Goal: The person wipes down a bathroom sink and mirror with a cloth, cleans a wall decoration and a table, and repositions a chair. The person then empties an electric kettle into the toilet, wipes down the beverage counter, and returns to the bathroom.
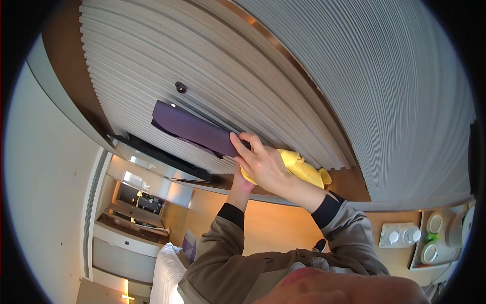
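A long purple cover [195, 127], leather-like and with a loose, wavy lower edge, lies along a dark rail on the ribbed panel. Near its upper end is a small shiny round fitting [173, 105]. My right hand [263, 164] grips the cover's near end, index finger along its face and thumb below. Lower and partly behind it, my left hand [243, 181] is close to that same end, its fingers mostly hidden. A crumpled yellow cloth [302, 169] bunches at my left palm and spreads behind my right wrist.
Around the cover is a ribbed panel [152, 45] with a black knob [180, 87]. A dark screen [162, 158] juts out at left. Bottles [402, 235] and a tray [417, 251] with cups stand at lower right. A white bed [168, 271] is at lower left.
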The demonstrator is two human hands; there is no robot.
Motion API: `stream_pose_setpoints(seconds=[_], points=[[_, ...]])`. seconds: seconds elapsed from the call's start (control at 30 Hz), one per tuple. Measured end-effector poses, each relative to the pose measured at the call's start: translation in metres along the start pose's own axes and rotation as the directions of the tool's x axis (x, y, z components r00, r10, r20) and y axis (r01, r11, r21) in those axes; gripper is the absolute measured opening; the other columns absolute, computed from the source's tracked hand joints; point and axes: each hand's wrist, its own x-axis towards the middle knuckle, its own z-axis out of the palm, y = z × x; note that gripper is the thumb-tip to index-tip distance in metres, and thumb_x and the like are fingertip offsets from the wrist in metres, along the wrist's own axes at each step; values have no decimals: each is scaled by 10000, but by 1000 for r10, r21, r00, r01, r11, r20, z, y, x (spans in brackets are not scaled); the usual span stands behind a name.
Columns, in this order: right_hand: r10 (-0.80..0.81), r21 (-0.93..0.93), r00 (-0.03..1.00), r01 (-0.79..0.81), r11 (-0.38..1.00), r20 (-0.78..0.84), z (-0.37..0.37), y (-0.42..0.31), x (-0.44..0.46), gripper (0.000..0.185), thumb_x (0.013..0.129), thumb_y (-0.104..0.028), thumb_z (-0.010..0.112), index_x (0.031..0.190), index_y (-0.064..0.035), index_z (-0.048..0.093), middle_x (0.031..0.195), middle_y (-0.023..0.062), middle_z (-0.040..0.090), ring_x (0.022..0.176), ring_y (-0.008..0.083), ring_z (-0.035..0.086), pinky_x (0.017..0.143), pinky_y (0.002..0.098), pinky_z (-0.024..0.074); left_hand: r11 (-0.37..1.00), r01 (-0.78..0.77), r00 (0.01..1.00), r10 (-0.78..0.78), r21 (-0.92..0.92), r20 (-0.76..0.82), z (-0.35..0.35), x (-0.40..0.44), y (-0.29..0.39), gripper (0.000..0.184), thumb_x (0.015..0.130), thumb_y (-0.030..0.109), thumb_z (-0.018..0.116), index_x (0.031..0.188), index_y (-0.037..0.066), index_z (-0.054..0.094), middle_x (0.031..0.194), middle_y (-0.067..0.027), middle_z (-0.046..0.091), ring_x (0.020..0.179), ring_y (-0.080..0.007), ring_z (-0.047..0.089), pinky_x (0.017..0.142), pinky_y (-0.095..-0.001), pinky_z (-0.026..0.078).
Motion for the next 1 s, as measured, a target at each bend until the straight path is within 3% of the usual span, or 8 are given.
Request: stream_pose_setpoints(seconds=[0.33,0.53,0.77,0.83,0.87,0.93,1.0], points=[[99,40,993,-102,994,68,-2,9,14,505,738,-144,623,1194,-10,453,1054,146,474,649,223,593,542,316,502,992,-57,995,65,117,-73,15,-2,8,447,921,417,315,1233,107,395,1178,-50,486,1071,-187,487,883,-326,430],[145,12,986,-146,989,77,-4,13,18,570,745,-205,634,1238,-32,407,1083,124,418,614,239,577,484,316,495,985,-86,991,100,148,-91,35,-5,3,435,919,408,334,1226,106,401,1155,-46,495,1053,-178,496,871,-321,438],[95,28,995,-96,995,15,3,19,12,559,754,-207,622,1243,-43,403,1080,115,421,596,237,574,478,309,496,988,-71,994,81,134,-74,38,-6,-1,421,924,400,325,1219,111,406,1144,-42,500,1045,-181,501,867,-317,441],[206,22,969,-211,977,135,2,16,13,528,754,-202,622,1221,-46,433,1050,88,444,581,217,569,474,299,494,977,-50,992,73,207,-102,40,-6,-1,726,815,637,325,1283,82,332,1257,-65,421,1129,-205,419,927,-343,371],[208,21,969,-212,977,133,3,18,13,528,754,-202,622,1221,-46,433,1050,88,444,581,217,569,474,299,494,977,-49,992,71,208,-101,37,-7,1,726,815,637,325,1283,82,332,1257,-65,421,1129,-205,419,927,-343,371],[195,18,979,-196,980,60,10,23,12,460,747,-178,625,1168,-49,492,985,62,476,574,195,565,468,287,489,905,-38,901,214,424,-376,24,-12,9,457,867,452,452,1138,85,460,1067,-56,531,956,-162,522,812,-305,445],[126,-93,992,-128,987,-25,14,27,13,428,745,-168,625,1142,-50,516,955,54,484,568,188,561,468,283,487,788,-116,808,429,605,-403,14,-29,36,150,870,226,517,906,81,531,812,-56,584,720,-119,556,698,-278,465]])
